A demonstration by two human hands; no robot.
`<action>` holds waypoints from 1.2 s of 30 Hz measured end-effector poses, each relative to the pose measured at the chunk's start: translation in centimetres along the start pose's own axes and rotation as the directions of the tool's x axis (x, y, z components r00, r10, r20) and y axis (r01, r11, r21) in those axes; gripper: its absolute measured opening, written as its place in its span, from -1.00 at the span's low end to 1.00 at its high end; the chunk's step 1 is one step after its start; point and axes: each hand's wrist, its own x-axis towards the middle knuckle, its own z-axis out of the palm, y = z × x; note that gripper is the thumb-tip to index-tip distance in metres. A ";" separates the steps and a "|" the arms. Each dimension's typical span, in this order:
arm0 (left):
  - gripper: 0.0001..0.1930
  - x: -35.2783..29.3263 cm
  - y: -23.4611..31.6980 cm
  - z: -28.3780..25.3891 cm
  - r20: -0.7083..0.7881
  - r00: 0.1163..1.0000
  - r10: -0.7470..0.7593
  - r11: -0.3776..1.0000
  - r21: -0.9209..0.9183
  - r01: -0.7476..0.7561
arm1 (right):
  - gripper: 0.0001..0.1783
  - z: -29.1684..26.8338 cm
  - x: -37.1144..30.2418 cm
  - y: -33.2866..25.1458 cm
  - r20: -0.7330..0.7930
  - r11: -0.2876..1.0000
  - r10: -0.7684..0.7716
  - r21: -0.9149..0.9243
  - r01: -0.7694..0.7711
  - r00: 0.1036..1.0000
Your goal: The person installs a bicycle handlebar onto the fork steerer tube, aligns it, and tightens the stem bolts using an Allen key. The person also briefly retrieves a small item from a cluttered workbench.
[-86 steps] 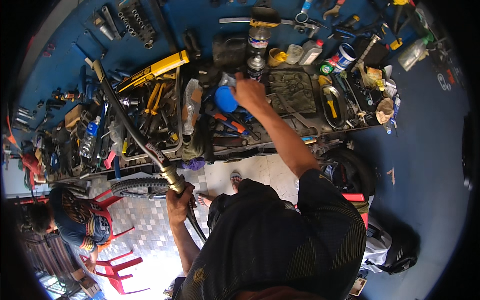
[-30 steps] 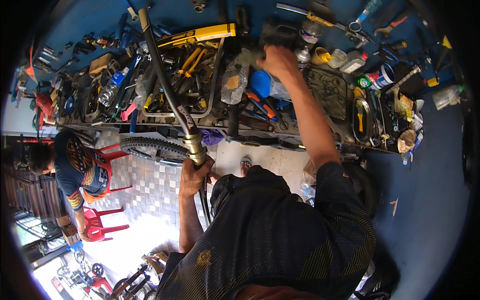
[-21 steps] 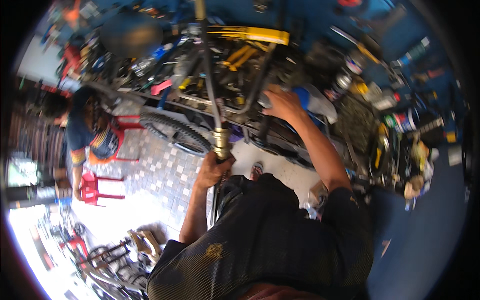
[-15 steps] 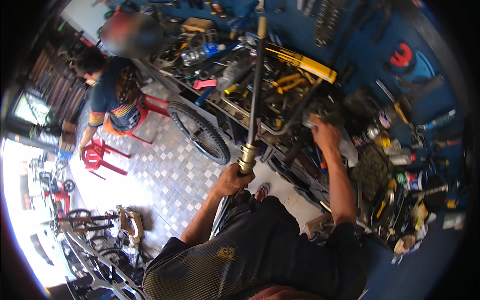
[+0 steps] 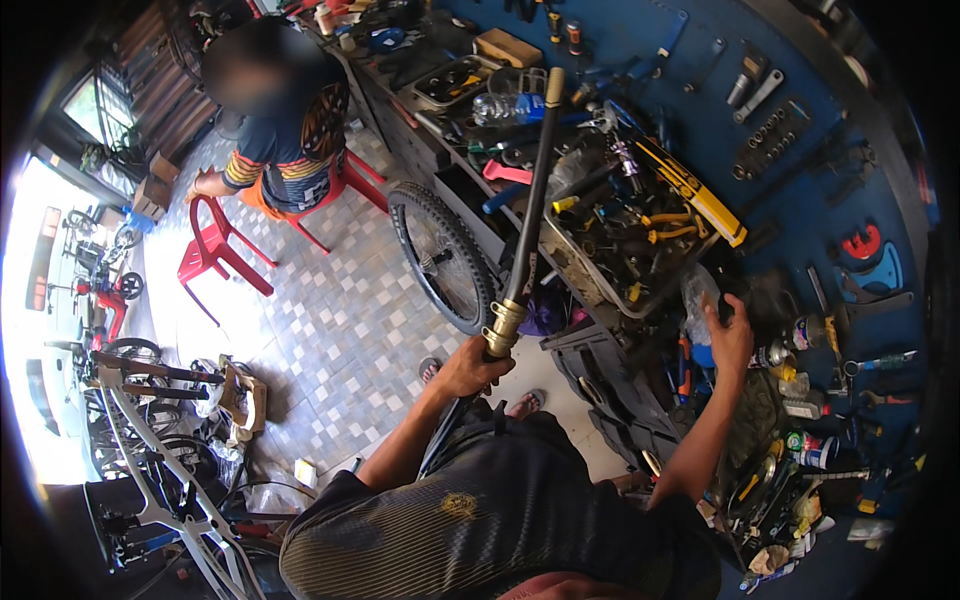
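My left hand point(image 5: 474, 368) is wrapped round the lower end of a long dark tube point(image 5: 533, 210), just below its brass-coloured collar point(image 5: 506, 325). The tube stands tilted up in front of me, with a pale tip at its top. Over the workbench, my right hand point(image 5: 731, 338) has its fingers curved and apart, with nothing visible in them. Beside those fingers lies a crumpled clear plastic bag point(image 5: 697, 308); I cannot tell whether they touch it. Below the hand, an orange-and-blue handled tool point(image 5: 685, 365) rests on the bench.
A metal tray point(image 5: 590, 262) full of tools sits on the bench, a yellow box point(image 5: 692, 190) along its far side. Left of the bench stands a bicycle wheel point(image 5: 440, 262). A person point(image 5: 290, 150) sits on a red chair, reaching to another red chair point(image 5: 222, 250). A bicycle frame point(image 5: 165, 460) is lower left.
My right hand has come away from the tools by the tray toward me, and its fingers have spread. My left hand keeps its hold on the tube. The view has shifted.
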 end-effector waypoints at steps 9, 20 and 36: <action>-0.69 -4.0 -6.9 -14.5 -0.271 0.962 0.022 0.998 0.055 -0.007 | -0.75 12.9 -7.6 -21.0 0.497 0.645 -0.351 0.743 -0.180 0.794; -0.67 -10.6 -11.6 -26.9 -0.503 0.858 -0.102 0.942 -0.327 -0.079 | -0.59 29.1 -18.1 -34.6 0.792 0.662 -0.553 0.606 -0.441 0.259; -0.77 -17.6 -17.1 -37.3 -0.809 0.509 -0.292 0.892 -0.423 -0.160 | -0.66 41.3 -24.1 -54.4 0.745 0.792 -0.607 0.539 -0.287 -0.277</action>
